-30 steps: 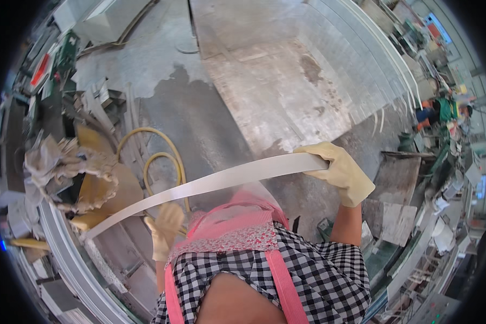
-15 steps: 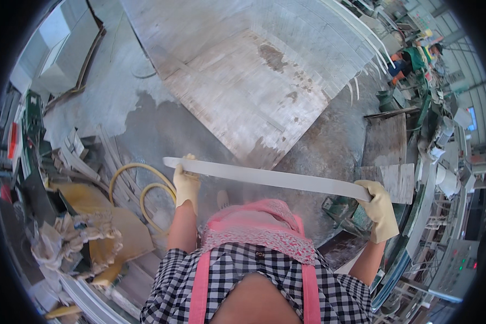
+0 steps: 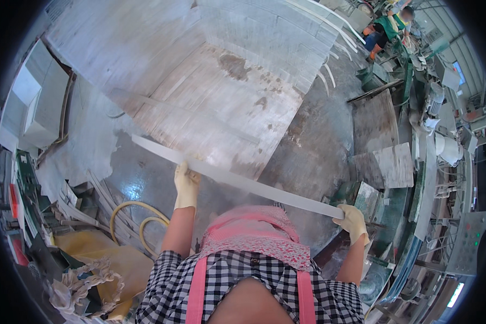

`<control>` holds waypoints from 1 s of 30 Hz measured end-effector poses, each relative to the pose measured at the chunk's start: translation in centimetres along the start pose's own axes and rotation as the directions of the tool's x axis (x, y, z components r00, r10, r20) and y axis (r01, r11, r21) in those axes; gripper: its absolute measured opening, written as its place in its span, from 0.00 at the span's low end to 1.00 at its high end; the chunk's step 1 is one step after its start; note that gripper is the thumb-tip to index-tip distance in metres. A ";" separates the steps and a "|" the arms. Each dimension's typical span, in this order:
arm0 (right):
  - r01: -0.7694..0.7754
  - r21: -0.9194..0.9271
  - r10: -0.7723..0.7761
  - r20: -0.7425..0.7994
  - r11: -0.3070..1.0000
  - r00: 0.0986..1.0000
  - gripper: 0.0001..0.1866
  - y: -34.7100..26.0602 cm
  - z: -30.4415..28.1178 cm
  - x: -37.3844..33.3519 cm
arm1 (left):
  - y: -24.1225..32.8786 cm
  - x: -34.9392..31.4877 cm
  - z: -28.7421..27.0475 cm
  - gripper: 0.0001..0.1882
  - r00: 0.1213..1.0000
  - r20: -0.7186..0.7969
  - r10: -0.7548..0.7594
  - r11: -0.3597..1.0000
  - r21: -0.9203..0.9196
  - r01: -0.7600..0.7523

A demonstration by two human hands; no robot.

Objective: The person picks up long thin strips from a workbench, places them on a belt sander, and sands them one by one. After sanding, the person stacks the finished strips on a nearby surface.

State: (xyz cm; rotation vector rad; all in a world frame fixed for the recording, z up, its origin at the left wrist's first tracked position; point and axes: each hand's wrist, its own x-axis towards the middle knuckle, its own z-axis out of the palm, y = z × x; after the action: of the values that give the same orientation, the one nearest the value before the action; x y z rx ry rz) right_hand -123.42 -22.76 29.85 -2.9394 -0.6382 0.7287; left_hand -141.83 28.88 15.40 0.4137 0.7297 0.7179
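A long, thin, pale grey-white strip (image 3: 264, 190) stretches across in front of my body, its left end higher in the view than its right. My left hand (image 3: 187, 186), in a cream rubber glove, grips it some way in from the left end, fingers closed over it. At the right end, my right hand (image 3: 354, 224) in a matching glove is closed round the strip. The strip's material cannot be told. Beyond it lies a large flat platform (image 3: 200, 89) with a dusty, stained surface and damp patches.
A yellow hose (image 3: 113, 216) coils at my left beside loose offcut strips (image 3: 100, 200) and crumpled cloth (image 3: 86, 286). White blocks (image 3: 35, 108) stand far left. On the right are leaning boards (image 3: 375, 124), machinery and a control panel (image 3: 468, 243). Another person (image 3: 386, 29) works at the far right.
My right hand has come inward and lower with its end of the strip, so the strip slants more. My left hand now holds it farther from the left end. The view has turned right.
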 end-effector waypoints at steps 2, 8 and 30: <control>0.050 -0.013 -0.050 0.055 0.999 0.997 0.22 3.4 0.1 4.4 | -1.7 0.8 1.1 0.16 1.000 0.015 0.013 0.999 0.044 -0.013; 0.080 -0.035 -0.072 0.195 0.996 0.978 0.23 13.9 0.8 14.3 | -10.1 -0.8 8.4 0.15 0.989 -0.131 0.069 0.981 0.191 -0.043; 0.420 0.411 -0.477 0.040 0.809 0.878 0.27 16.5 -6.1 25.8 | -21.7 0.4 26.5 0.15 0.994 0.031 0.103 0.958 0.266 -0.108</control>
State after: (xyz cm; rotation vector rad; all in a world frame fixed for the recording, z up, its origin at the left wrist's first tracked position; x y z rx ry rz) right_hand -93.64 -27.13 21.65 -2.2590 -1.0196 0.8861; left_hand -112.75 11.53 20.94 0.7093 0.7963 0.7167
